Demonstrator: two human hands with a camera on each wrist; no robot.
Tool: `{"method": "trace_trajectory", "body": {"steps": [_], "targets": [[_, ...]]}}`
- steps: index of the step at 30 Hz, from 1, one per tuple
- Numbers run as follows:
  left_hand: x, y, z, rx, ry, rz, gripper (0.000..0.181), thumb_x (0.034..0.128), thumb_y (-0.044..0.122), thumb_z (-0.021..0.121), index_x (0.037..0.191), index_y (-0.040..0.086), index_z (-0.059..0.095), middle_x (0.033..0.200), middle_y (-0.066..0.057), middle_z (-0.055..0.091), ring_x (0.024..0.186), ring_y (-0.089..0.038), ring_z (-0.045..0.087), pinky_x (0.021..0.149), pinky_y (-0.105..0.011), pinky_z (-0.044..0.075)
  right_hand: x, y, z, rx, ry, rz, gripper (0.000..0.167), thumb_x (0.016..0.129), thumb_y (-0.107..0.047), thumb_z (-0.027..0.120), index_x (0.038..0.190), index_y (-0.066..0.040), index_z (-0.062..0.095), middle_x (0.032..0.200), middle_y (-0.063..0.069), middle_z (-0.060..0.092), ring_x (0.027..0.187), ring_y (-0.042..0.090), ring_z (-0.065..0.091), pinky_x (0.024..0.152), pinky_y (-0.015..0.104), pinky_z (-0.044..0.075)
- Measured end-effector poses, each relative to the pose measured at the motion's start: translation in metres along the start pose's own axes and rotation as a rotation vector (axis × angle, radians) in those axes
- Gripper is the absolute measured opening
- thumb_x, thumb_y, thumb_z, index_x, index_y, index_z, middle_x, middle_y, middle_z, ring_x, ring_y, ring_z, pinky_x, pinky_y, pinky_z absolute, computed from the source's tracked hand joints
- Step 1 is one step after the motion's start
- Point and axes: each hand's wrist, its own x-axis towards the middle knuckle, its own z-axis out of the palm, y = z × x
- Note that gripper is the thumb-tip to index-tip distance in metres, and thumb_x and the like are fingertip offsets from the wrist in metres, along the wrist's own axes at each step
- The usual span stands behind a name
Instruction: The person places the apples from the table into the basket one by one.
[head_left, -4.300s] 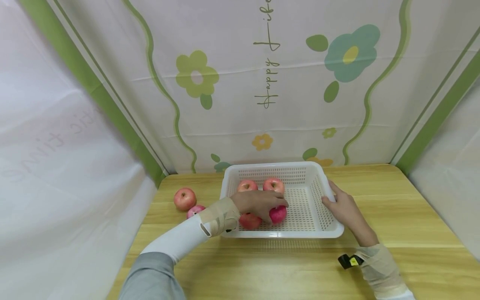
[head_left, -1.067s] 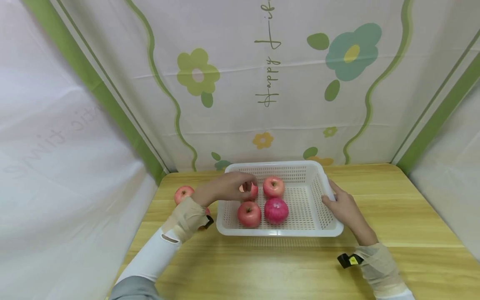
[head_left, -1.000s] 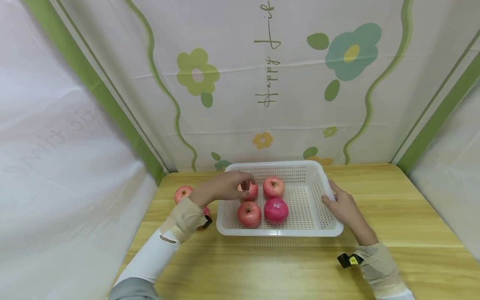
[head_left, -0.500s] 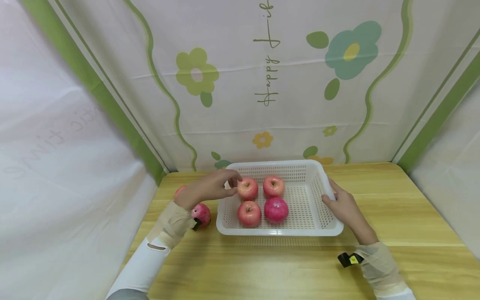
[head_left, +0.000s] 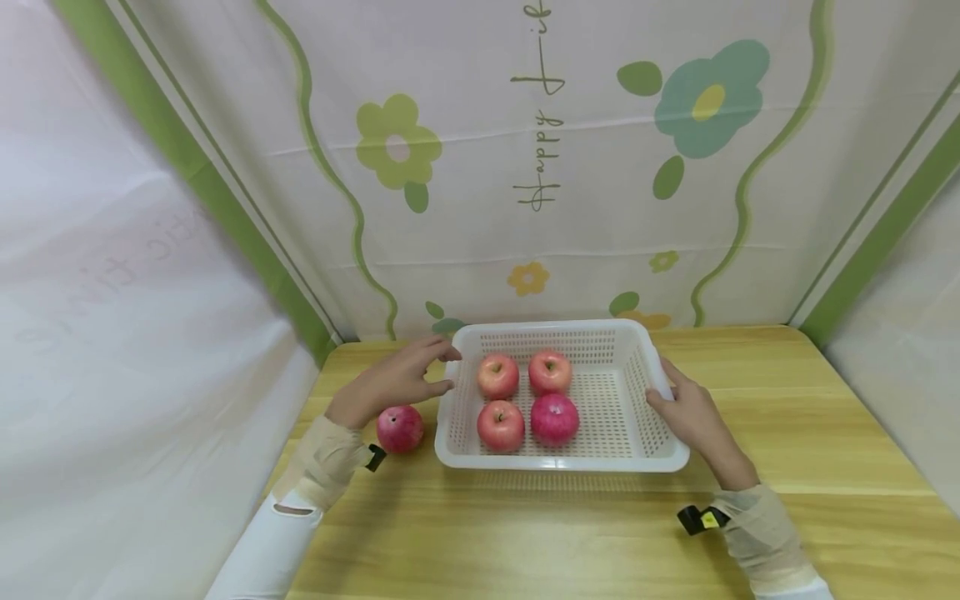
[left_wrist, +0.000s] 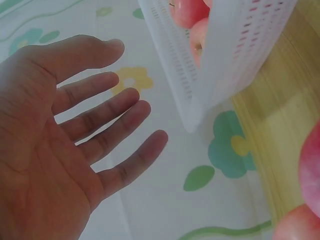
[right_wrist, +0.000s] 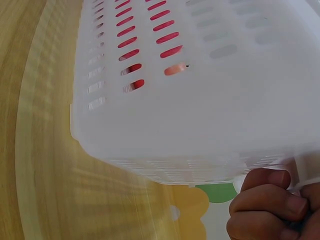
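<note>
My left hand (head_left: pixel 393 379) hovers just outside the left rim of a white perforated plastic basket (head_left: pixel 562 463), fingers spread and nothing held; the left wrist view shows the bare palm. My right hand (head_left: pixel 690 412) grips the basket's right rim, thumb over the edge, with curled fingers (right_wrist: pixel 267 202) showing in the right wrist view. Inside sit three apples, one at back left (head_left: pixel 498 377), and a deep-pink round fruit (head_left: pixel 554 419). Another deep-pink fruit (head_left: pixel 400 429) lies on the table below my left hand. Beside it, an apple (left_wrist: pixel 297 227) shows in the left wrist view but is hidden in the head view.
The basket stands on a wooden table (head_left: pixel 570 533) close to its back edge. A white curtain (head_left: pixel 465 225) printed with flowers rises behind it, and white cloth walls flank both sides. The basket's right half shows bare perforated floor (head_left: pixel 600 408).
My left hand has let go of the deep-pink fruit in the basket, then drawn back left over the rim and spread its fingers. My right hand keeps its place on the rim.
</note>
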Motion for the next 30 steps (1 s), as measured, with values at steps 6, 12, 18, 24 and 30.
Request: {"method": "trace_trajectory", "body": {"steps": [6,12,18,24,30], "targets": [[-0.013,-0.008,0.000,-0.010,0.018,-0.048,0.043,0.0981,0.022,0.076,0.137,0.006,0.065,0.134,-0.010,0.066,0.127,-0.030,0.063,0.106,-0.051,0.056,0.000,-0.001,0.000,-0.004,-0.001,-0.013,0.075,0.108,-0.017,0.054,0.170,-0.003,0.015,0.125,0.048,0.062,0.082,0.039,0.079,0.057,0.039,0.065],[-0.025,-0.014,0.001,-0.018,0.020,-0.108,0.043,0.0978,0.023,0.075,0.136,0.007,0.064,0.138,-0.013,0.065,0.130,-0.032,0.061,0.111,-0.055,0.053,-0.001,-0.001,-0.002,-0.015,0.001,-0.018,0.075,0.109,-0.019,0.054,0.170,-0.001,0.014,0.123,0.047,0.064,0.080,0.037,0.079,0.056,0.038,0.065],[-0.035,-0.025,0.007,-0.009,0.022,-0.135,0.044,0.0980,0.023,0.074,0.137,0.006,0.064,0.137,-0.012,0.065,0.130,-0.032,0.061,0.111,-0.055,0.053,-0.001,0.000,-0.001,-0.018,-0.001,-0.003,0.075,0.108,-0.019,0.054,0.170,-0.002,0.014,0.125,0.047,0.063,0.081,0.036,0.079,0.058,0.037,0.065],[-0.043,-0.031,0.011,-0.020,0.026,-0.134,0.044,0.0978,0.021,0.074,0.137,0.004,0.063,0.137,-0.015,0.064,0.118,-0.032,0.063,0.104,-0.054,0.056,0.000,0.000,0.000,-0.008,0.001,0.005,0.075,0.108,-0.018,0.054,0.170,-0.003,0.015,0.128,0.047,0.061,0.082,0.035,0.079,0.059,0.038,0.065],[-0.051,-0.038,0.016,-0.011,0.019,-0.169,0.047,0.0975,0.023,0.076,0.139,0.006,0.063,0.140,-0.014,0.063,0.122,-0.033,0.063,0.106,-0.056,0.055,0.001,-0.001,0.000,-0.006,0.002,0.003,0.075,0.108,-0.017,0.054,0.170,-0.002,0.015,0.128,0.047,0.061,0.083,0.036,0.079,0.059,0.038,0.065]]}}
